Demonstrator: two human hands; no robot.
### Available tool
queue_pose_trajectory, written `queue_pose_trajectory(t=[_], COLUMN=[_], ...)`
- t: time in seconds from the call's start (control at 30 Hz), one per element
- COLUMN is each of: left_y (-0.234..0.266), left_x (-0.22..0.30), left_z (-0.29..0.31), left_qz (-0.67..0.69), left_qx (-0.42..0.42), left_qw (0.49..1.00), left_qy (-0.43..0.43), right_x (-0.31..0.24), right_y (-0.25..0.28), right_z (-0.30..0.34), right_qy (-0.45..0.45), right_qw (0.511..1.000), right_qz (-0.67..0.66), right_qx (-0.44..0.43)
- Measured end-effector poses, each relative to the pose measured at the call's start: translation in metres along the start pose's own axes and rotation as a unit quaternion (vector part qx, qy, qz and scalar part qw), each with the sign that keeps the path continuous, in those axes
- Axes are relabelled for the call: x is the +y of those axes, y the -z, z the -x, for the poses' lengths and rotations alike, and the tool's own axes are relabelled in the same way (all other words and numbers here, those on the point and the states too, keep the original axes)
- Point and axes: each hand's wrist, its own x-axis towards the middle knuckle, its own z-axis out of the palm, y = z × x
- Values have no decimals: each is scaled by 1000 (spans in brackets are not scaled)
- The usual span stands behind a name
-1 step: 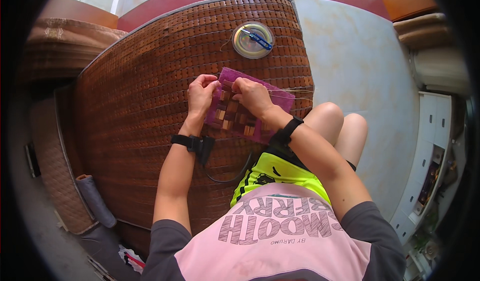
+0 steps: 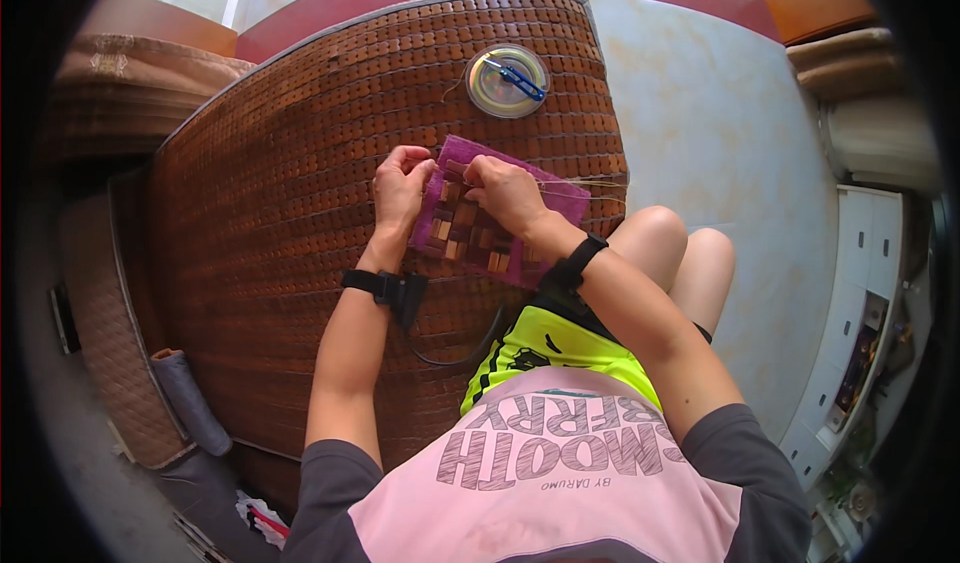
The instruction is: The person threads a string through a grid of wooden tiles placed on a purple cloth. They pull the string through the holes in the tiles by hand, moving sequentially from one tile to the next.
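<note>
A purple cloth [image 2: 565, 201] lies on the brown tile mat in front of me, turned at an angle. Several small wooden tiles [image 2: 461, 213] in lighter and darker brown form a checkered patch on it. Thin pale threads [image 2: 590, 182] run from near my right fingers past the cloth's right edge. My right hand [image 2: 508, 195] is over the upper part of the cloth, fingers pinched together; what sits between them is too small to tell. Beside the cloth's upper left edge, my left hand [image 2: 402, 188] also has thumb and finger pinched, and any thread there is hidden or too fine to see.
Beyond the cloth, a round clear container [image 2: 507, 81] stands on the mat [image 2: 300, 163] with a blue-handled cutter [image 2: 518, 81] across its top. My knees are at the mat's right edge. A rolled grey bundle [image 2: 190, 403] lies at the left, and a white cabinet [image 2: 850, 263] stands far right.
My left hand has shifted very slightly to the left, its fingertips a little farther from the cloth. The right hand and the cloth look the same.
</note>
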Motion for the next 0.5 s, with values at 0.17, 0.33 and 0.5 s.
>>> queue_pose_trajectory(t=[0.17,0.33,0.5], left_y=[20,4,-1], left_x=[28,49,26], left_z=[1,19,32], left_qz=[-92,-85,30], left_qx=[101,70,138], left_qw=[986,980,969], left_qy=[-94,-163,-205], right_x=[-11,-33,-43], right_y=[11,13,30], right_z=[-15,-46,-56], right_qy=[22,26,-32], right_qw=[994,988,983], right_qz=[-72,-152,-179], right_qx=[77,26,11])
